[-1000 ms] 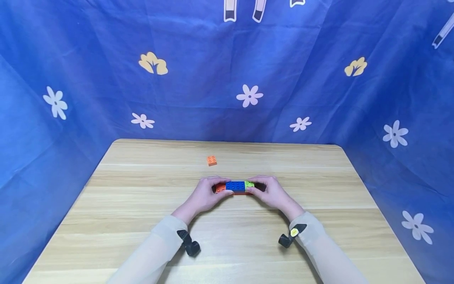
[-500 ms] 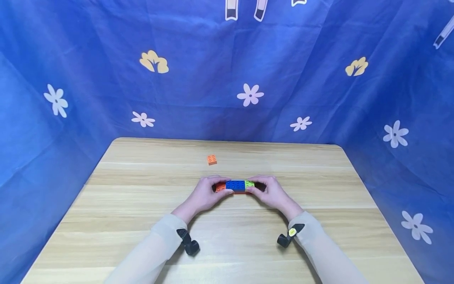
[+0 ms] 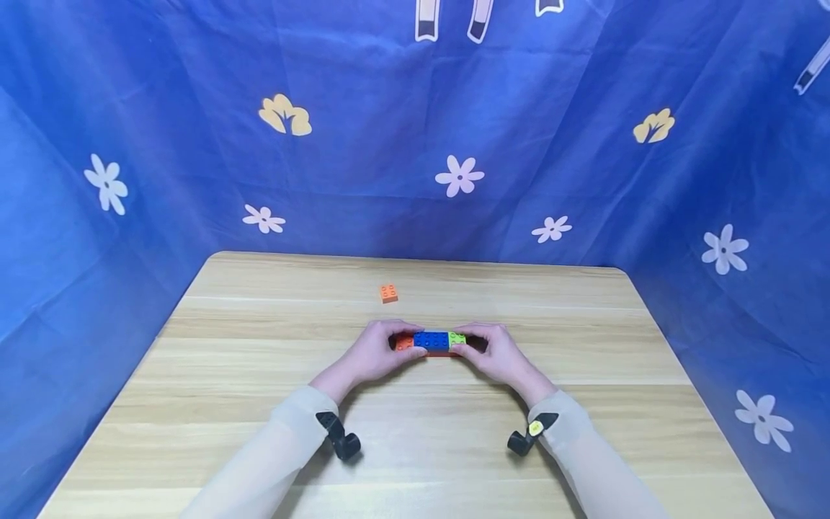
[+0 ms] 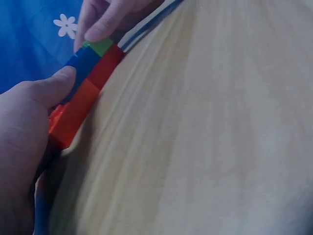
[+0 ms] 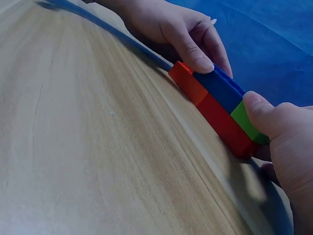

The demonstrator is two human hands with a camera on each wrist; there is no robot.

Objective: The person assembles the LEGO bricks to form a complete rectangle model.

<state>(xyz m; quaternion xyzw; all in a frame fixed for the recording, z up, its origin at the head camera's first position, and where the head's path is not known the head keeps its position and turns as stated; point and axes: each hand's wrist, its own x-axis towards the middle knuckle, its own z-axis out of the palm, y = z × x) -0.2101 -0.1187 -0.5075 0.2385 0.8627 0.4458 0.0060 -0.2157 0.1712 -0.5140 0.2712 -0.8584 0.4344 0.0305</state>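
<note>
From my seat I see the left hand (image 3: pixel 378 352) pinching the left end of the blue brick (image 3: pixel 431 340), thumb on its near face, and the right hand (image 3: pixel 498 353) pinching the lime-green brick (image 3: pixel 457 337) just beside it. Both sit on a lower layer, an orange brick (image 4: pixel 76 115) at left and a red brick (image 5: pixel 222 121) at right; the orange one's left studs show. The stack lies around the middle of the wooden table (image 3: pixel 415 440), well apart from every edge. Beyond it, nearer the far edge, a loose four-stud orange brick (image 3: pixel 388 293) lies by itself. I have a broad stretch of wood between the forearms and to either side, up to the blue patterned cloth (image 3: pixel 363 166).
</note>
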